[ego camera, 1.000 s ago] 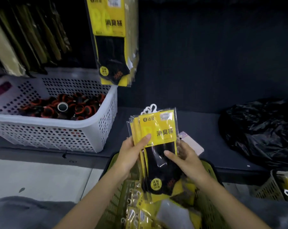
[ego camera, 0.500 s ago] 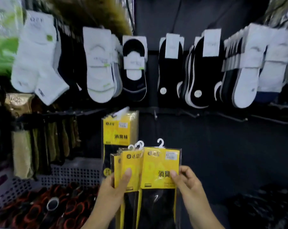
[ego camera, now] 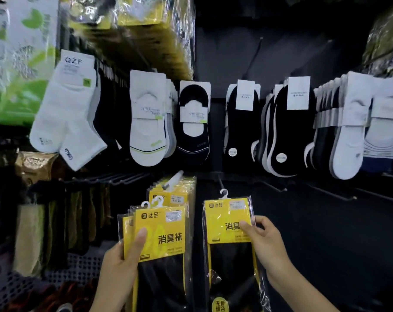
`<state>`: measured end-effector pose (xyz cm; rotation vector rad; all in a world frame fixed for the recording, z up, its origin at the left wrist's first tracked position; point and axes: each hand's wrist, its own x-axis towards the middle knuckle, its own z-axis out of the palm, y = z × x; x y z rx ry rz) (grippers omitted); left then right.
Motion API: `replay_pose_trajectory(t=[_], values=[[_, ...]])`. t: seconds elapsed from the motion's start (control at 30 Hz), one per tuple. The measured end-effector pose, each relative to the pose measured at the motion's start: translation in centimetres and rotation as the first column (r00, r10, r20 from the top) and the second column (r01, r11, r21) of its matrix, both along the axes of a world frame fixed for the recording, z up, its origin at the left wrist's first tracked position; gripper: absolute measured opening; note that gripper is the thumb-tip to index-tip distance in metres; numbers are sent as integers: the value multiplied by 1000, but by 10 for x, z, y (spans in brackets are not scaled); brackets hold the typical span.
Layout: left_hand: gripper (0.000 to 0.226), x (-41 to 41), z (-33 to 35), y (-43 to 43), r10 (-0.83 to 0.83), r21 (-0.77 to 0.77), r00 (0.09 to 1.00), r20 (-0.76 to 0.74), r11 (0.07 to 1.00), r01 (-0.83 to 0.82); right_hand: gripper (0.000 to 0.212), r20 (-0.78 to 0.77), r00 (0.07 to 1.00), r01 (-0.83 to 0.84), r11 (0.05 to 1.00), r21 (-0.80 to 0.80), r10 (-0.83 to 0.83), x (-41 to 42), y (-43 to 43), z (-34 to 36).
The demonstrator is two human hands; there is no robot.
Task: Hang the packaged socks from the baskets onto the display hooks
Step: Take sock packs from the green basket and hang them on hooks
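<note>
Now R hand (ego camera: 267,246) pinches sock pkt (ego camera: 224,218).

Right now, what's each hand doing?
Left hand: gripping the stack of yellow sock packs.
Right hand: pinching one single yellow sock pack.

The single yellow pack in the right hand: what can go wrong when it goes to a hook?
1. The right hand pinches the single pack only at one side edge, so it may twist, and its small white hanger may miss the dark bare peg.
2. The left hand grips a fanned stack of packs with just the thumb in front; one could slip out.
</note>
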<state>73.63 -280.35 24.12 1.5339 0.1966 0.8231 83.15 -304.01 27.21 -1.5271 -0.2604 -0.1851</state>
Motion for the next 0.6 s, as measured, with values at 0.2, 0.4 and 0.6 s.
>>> replay_pose_trajectory(t=[0.2,0.4,0.6], values=[[36,3,-5,-1,-14,29,1000,-13,999,15,14,-76,994,79,996,42,-75,31,16,-9],[31,5,-9,-9,-40,43,999,-17,998,41,19,-205,940,291,955,59,-274,59,15,-28],[36,10,-14,-21,-102,44,995,-20,994,103,15,-117,993,24,999,47,-18,19,18,-37]])
